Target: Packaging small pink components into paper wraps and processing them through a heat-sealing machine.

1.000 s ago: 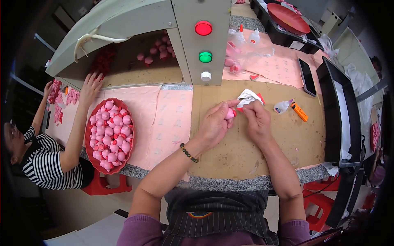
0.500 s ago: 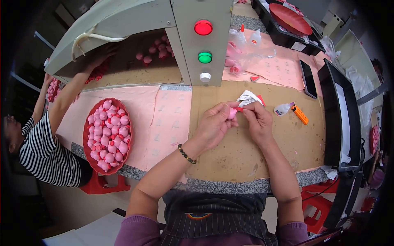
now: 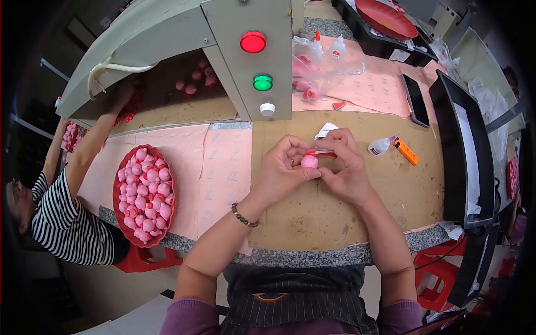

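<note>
My left hand (image 3: 279,170), with a beaded bracelet on its wrist, grips a small round pink figure (image 3: 309,161) with a red part on top. From the right, my right hand (image 3: 347,167) curls in with its thumb against the figure. Its fingers close on a slim red tool with a silvery strip (image 3: 325,153), which meets the figure's red top. The tool's exact kind is unclear. A crumpled white tissue (image 3: 325,130) lies just beyond, partly covered by my right fingers. Brown cardboard (image 3: 312,223) is under both hands.
At left stands a red scalloped tray (image 3: 116,195) of pink figures. A grey machine (image 3: 254,67) rises beyond; another person (image 3: 72,223) reaches into it. A small glue bottle (image 3: 379,146), orange cutter (image 3: 406,151), phone (image 3: 416,100) and black bin (image 3: 484,215) are at right.
My hands have turned the pink figure so its red top faces away, and my right fingers have shifted over the tissue. The whole view has moved slightly. The other person's arm reaches deeper into the machine.
</note>
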Motion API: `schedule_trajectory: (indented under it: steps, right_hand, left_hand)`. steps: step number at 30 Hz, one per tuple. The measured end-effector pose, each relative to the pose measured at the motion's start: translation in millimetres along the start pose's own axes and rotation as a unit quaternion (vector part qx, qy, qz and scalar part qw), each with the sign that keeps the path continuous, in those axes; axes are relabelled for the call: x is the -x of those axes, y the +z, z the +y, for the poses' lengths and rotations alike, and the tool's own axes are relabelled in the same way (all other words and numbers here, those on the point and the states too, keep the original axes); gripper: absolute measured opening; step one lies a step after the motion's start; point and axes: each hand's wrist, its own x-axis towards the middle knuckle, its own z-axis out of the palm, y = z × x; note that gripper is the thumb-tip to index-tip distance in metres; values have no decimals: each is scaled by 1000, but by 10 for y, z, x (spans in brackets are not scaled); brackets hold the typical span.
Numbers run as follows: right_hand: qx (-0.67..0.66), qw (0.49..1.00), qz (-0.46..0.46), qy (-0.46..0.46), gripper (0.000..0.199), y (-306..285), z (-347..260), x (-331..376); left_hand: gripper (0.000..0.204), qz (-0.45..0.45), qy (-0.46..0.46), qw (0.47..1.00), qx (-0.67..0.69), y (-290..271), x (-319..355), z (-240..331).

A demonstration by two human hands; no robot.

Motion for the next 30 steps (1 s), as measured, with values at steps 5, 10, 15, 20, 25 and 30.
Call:
schedule_trajectory:
  steps: [5, 10, 15, 20, 25, 30]
  right_hand:
    - [208, 971, 33, -111, 36, -299, -309, -52]
    - [163, 948, 272, -19, 51, -662, -259, 64]
    - [127, 947, 226, 191, 55, -728, 122, 308]
    - [194, 941, 152, 232, 38, -630, 249, 287]
    - [212, 954, 138, 158, 18, -608, 235, 385]
    - [52, 958, 149, 238, 9, -461, 172, 341]
  left_hand:
    - [26, 81, -103, 982, 135, -51, -31, 58]
    - [28, 48, -66, 995, 63, -67, -33, 42]
    - [30, 47, -72, 996, -8, -10, -37, 122]
    - [27, 36, -34, 999, 6, -18, -82, 90]
    - [31, 16, -37, 998, -48, -67, 36, 20]
    - [36, 44, -35, 998, -15, -154, 36, -85]
